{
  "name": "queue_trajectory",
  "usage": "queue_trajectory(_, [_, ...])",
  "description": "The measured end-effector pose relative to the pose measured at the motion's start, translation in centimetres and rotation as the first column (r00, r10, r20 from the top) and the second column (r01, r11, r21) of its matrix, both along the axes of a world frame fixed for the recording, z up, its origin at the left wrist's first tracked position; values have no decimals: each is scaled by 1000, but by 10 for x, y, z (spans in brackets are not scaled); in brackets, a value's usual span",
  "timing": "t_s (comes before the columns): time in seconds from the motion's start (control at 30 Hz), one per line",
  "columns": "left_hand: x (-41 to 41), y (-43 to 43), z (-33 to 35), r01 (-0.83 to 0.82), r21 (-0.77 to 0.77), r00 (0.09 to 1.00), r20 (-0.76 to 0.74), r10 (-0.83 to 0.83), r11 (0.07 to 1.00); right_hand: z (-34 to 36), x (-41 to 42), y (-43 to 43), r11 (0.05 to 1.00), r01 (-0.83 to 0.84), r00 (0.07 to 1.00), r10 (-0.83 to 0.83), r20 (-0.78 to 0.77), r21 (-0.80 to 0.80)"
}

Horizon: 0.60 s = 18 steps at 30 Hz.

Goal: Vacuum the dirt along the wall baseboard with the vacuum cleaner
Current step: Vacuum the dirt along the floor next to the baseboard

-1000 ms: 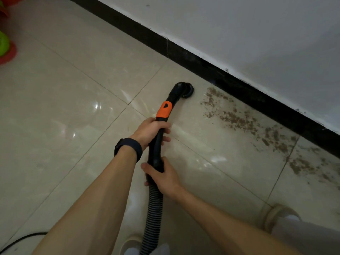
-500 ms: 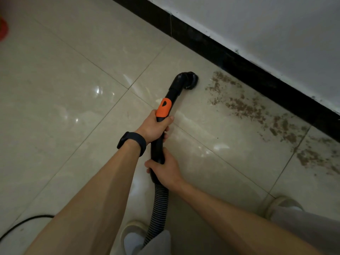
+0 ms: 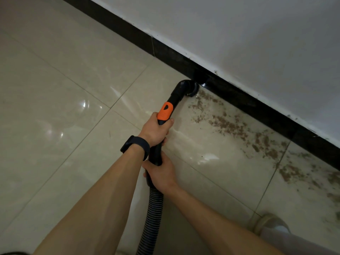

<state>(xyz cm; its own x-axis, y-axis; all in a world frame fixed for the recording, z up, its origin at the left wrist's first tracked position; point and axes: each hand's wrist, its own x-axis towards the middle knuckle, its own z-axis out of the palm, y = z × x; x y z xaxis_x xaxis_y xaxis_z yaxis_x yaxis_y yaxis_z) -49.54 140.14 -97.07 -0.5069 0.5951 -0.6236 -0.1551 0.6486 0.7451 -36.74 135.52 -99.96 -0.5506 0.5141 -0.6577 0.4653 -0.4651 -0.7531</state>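
The vacuum nozzle (image 3: 189, 88) sits on the floor (image 3: 73, 107) right at the foot of the black baseboard (image 3: 257, 105), at the left end of a brown dirt trail (image 3: 230, 126) that runs rightward along the baseboard over two tiles. The left hand (image 3: 156, 129), with a dark wristband (image 3: 135, 147), grips the wand just below its orange collar (image 3: 165, 111), fingers (image 3: 170, 121) wrapped round the tube. The right hand (image 3: 161, 173) holds the lower end where the ribbed hose (image 3: 150, 218) begins, fingers also curled round it. Almost all the dirt looks not yet picked up. The main risk is sweeping too fast or tilting the nozzle off the tile, which would push grains ahead or scatter them instead of sucking them in. Pressing hard into the corner could scrape the baseboard or jam the nozzle. The hose hangs close to the body, so a long reach right may tug it taut. The shoe (image 3: 270, 225) stands near the trail's far end and could tread dirt into the tile.
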Motion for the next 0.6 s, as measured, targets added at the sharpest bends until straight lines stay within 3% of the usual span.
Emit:
queue_trajectory(0.3, [-5,13,-1,52,-33,997,-57,-53,998,1,-6,11,999,-37,999,38,1,-36])
queue_trajectory(0.6, [-5,-59,11,88,-96,995,46,-84,991,17,-2,-54,979,-174,984,177,20,-103])
